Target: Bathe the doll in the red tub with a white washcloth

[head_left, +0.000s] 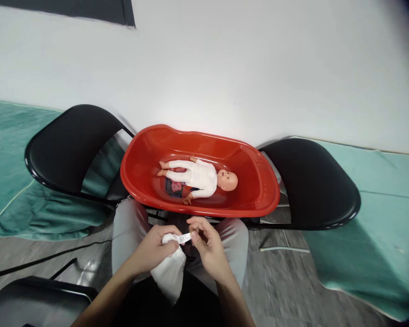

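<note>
In my lap area, my left hand [160, 245] is closed around a bunched white cloth [172, 272] that hangs down below the fingers. A small white label [184, 238] with printed lines sticks out from the cloth. My right hand [206, 245] pinches the free end of that label between thumb and finger. Just beyond both hands, a baby doll [204, 177] in white clothes lies on its back inside a red baby bathtub [201, 211], its head to the right. A dark printed picture on the tub floor shows partly under the doll's legs.
A black folding chair [71, 145] stands left of the tub and another black chair [320, 181] stands right. Green cloths [378, 227] spread out on both sides. A white wall [241, 68] rises behind the tub. A further black chair [37, 302] is at lower left, near a dark cord.
</note>
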Action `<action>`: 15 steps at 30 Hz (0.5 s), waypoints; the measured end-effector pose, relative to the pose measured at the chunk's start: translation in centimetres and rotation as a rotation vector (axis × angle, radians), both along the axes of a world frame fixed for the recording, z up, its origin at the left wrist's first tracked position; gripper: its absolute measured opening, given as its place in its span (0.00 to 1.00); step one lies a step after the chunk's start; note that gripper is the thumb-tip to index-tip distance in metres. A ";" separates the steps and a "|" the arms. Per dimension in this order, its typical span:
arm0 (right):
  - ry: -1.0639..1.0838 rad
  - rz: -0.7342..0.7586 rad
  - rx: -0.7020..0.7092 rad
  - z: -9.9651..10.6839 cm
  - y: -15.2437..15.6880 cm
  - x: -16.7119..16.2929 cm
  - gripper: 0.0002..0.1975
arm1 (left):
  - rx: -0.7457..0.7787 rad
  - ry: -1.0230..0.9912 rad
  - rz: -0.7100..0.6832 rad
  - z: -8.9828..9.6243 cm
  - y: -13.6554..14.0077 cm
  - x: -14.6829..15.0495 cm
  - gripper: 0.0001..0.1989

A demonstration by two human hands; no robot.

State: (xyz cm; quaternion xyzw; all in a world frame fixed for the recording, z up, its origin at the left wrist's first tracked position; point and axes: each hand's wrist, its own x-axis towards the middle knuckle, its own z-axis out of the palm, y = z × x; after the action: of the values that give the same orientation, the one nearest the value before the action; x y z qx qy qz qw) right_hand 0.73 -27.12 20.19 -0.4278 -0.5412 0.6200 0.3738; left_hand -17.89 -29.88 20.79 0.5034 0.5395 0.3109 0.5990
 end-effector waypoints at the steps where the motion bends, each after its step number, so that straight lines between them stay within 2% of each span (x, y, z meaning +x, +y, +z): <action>1: -0.001 0.019 -0.022 0.1 0.0 0.0 0.17 | 0.000 0.000 0.007 0.0 0.0 0.0 0.10; 4: -0.006 0.089 -0.073 0.1 0.1 0.2 0.21 | -0.006 -0.011 0.023 -0.2 0.1 0.0 0.11; 7: -0.042 0.140 -0.039 -0.1 0.0 0.3 0.22 | -0.021 -0.026 0.044 -0.2 0.1 -0.1 0.12; 11: -0.112 0.154 0.000 -0.3 -0.2 0.4 0.18 | -0.039 -0.023 0.059 0.1 0.2 -0.1 0.12; 15: -0.124 0.101 -0.060 -0.5 -0.3 0.3 0.14 | -0.042 -0.017 0.057 0.3 0.1 -0.1 0.12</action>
State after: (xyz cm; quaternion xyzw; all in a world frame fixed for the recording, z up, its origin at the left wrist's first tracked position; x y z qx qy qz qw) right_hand 1.06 -27.44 19.68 -0.4484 -0.5653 0.6265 0.2949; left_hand -18.00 -29.76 21.04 0.4722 0.5550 0.3208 0.6051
